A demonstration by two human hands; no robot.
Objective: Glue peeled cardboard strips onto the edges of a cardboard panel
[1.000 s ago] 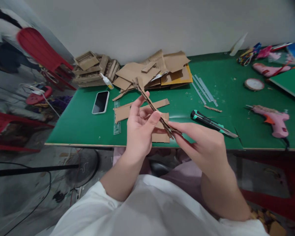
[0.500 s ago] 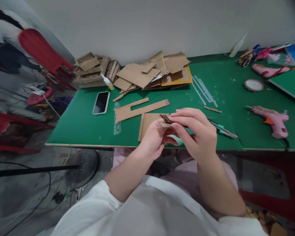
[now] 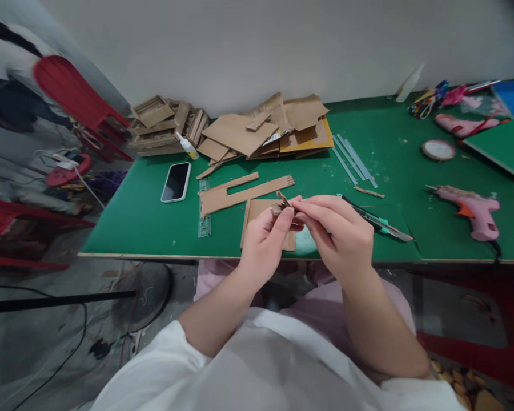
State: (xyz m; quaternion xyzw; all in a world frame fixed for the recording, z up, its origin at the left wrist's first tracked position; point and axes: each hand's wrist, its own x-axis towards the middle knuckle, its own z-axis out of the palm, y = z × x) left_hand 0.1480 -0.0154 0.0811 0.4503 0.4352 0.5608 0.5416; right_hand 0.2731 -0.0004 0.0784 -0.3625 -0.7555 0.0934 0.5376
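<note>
Now the left hand (image 3: 265,244) and the right hand (image 3: 340,234) meet above the near edge of the green worktop (image 3: 154,228), and both hold a small bunch of cardboard strips (image 3: 284,201). The fingers of each hand are closed together on it, so the grip is clamped on this bunch from two sides. Under the hands lies a square cardboard piece (image 3: 259,214), partly hidden. Beside it, to the left, a notched cardboard piece (image 3: 218,200) rests across a clear ruler (image 3: 204,225). The cutter (image 3: 379,221) lies to the right, near the right hand.
</note>
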